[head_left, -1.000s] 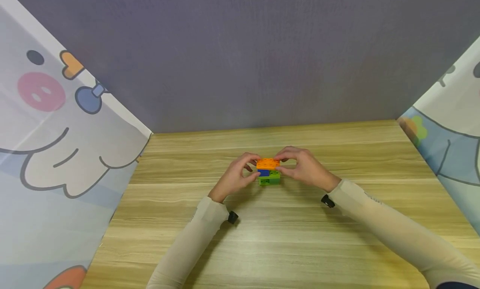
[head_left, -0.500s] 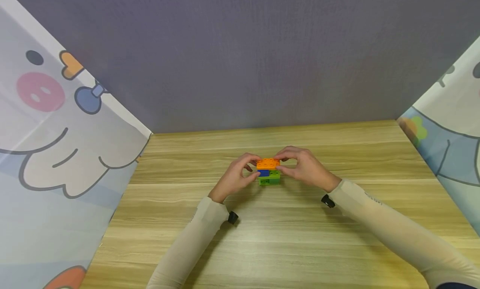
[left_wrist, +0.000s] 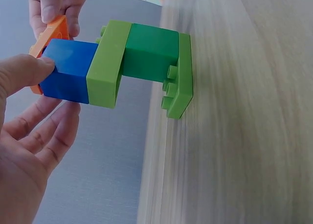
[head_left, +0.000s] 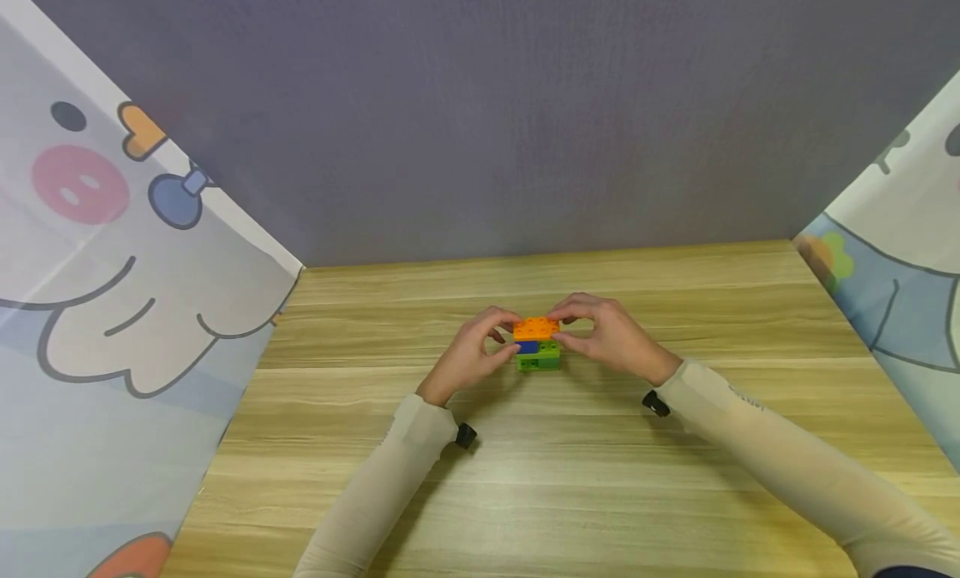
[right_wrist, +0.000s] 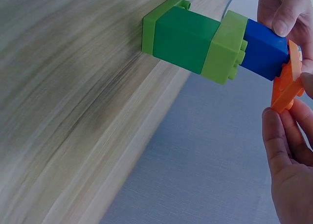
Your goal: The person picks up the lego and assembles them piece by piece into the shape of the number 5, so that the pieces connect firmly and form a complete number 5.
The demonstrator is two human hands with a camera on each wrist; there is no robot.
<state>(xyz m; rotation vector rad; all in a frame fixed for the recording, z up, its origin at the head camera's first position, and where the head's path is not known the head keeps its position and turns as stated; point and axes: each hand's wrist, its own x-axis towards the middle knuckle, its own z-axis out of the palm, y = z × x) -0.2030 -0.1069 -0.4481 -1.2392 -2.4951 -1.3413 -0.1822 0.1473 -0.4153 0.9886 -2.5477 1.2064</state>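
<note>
A stack of toy building bricks stands on the wooden table. Lowest is a light green plate [left_wrist: 184, 79], then a dark green brick [right_wrist: 183, 40], another light green plate [left_wrist: 108, 62] and a blue brick [left_wrist: 71, 70]. The orange plate [head_left: 536, 327] tops the stack, looking slightly tilted against the blue brick in the right wrist view. My left hand [head_left: 474, 350] pinches the blue brick just below the orange plate, thumb on the near face. With thumb and fingertips, my right hand [head_left: 602, 332] holds the overhanging right end of the orange plate.
The wooden table [head_left: 570, 478] reaches back to a grey wall panel [head_left: 480, 120]. Cartoon-printed panels [head_left: 150, 353] flank it on both sides. Each wrist carries a small black camera [head_left: 466, 435].
</note>
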